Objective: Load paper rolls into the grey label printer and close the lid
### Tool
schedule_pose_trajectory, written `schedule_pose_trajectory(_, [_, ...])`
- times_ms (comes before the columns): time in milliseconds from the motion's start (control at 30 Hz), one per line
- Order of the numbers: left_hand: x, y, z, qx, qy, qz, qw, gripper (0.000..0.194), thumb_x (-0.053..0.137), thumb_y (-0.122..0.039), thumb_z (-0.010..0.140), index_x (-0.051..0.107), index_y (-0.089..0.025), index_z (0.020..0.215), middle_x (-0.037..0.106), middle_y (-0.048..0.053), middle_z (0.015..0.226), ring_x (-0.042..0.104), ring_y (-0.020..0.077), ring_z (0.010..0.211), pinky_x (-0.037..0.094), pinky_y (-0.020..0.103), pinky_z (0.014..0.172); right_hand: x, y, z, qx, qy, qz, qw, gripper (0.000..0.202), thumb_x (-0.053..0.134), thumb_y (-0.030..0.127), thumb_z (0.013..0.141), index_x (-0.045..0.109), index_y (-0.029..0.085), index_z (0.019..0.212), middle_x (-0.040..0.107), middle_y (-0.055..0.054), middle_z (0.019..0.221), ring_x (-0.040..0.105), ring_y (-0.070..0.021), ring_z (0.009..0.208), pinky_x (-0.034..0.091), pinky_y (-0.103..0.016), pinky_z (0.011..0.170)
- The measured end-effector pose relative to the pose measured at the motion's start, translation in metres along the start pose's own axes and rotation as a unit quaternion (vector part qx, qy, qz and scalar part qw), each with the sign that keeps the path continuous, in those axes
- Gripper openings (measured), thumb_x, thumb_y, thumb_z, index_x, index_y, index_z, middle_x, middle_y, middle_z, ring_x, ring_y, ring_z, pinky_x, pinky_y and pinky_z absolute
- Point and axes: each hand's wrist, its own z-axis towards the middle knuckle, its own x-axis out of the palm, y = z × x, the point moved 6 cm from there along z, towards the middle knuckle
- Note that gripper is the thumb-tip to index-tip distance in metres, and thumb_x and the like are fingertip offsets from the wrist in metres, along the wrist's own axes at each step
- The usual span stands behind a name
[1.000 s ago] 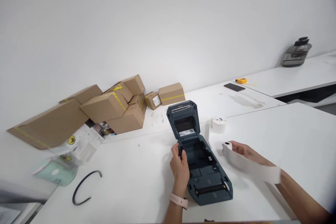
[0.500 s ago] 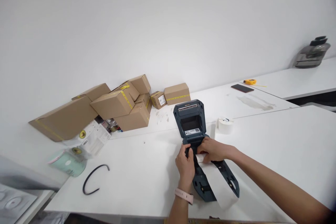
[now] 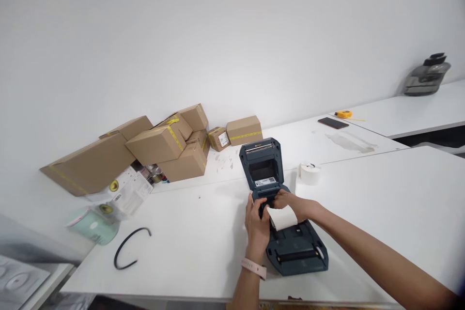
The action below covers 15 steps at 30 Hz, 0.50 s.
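Note:
A dark label printer (image 3: 300, 254) stands on the white table with its lid (image 3: 262, 163) raised. White label paper (image 3: 283, 217) curls up over the middle of the printer, between my hands. My left hand (image 3: 257, 220), with a pink band at the wrist, is at the printer's left side, its fingers bent round the inner edge and its thumb by the paper. My right hand (image 3: 288, 202) reaches inside near the hinge; its fingertips are hidden behind the paper and the printer.
Cardboard boxes (image 3: 156, 145) are piled along the wall at the left. A label roll (image 3: 309, 174) stands behind the printer. Further right lie a phone (image 3: 333, 123) and a yellow tape measure (image 3: 343, 114). A black cable (image 3: 119, 250) and green canister (image 3: 96, 226) are at the left.
The long paper strip that lay over the printer's front has drawn back and now curls up between my hands, uncovering the front roller. My hands stay at nearly the same spot.

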Motion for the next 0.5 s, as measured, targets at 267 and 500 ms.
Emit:
schedule_pose_trajectory(267, [-0.008, -0.034, -0.053, 0.115, 0.058, 0.019, 0.992, 0.063, 0.047, 0.000, 0.071, 0.062, -0.019, 0.128, 0.065, 0.010, 0.131, 0.053, 0.0265, 0.133, 0.025, 0.052, 0.124, -0.013, 0.006, -0.006, -0.006, 0.005, 0.003, 1.000, 0.008, 0.068, 0.018, 0.066, 0.070, 0.016, 0.074, 0.072, -0.010, 0.079, 0.062, -0.0243, 0.076, 0.037, -0.035, 0.079])
schedule_pose_trajectory(500, [0.002, -0.046, -0.060, 0.172, 0.041, 0.085, 0.981, 0.027, 0.063, -0.011, 0.082, 0.076, -0.028, 0.099, 0.078, 0.002, 0.087, 0.072, 0.0235, 0.089, 0.028, 0.066, 0.118, -0.025, 0.014, -0.010, -0.010, 0.003, 0.068, 0.998, 0.009, 0.064, 0.018, 0.068, 0.072, 0.020, 0.070, 0.071, -0.003, 0.067, 0.059, -0.0198, 0.067, 0.035, -0.035, 0.078])
